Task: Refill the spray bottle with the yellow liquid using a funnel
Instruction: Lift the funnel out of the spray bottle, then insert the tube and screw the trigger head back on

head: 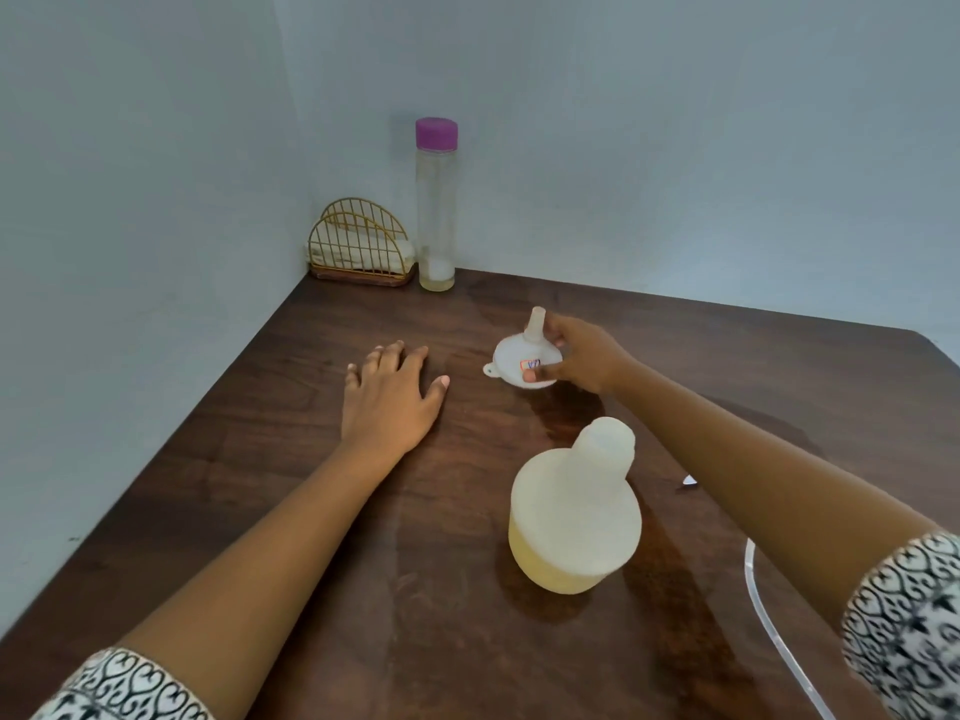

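My right hand (582, 358) pinches the upturned funnel (527, 362) on the table (322, 511); left hand (389, 402) flat, fingers (387, 353) spread, spray bottle (574, 517) nearby.

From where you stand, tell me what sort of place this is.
Probably a home dining or kitchen corner: a dark wooden table pushed against two pale walls, with a gold wire napkin holder and a tall clear bottle with a purple cap at the back. The right hand grips a white funnel.

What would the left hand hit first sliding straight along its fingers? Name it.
The left hand likely meets the gold wire napkin holder or the tall clear purple-capped bottle beside it; which is unclear.
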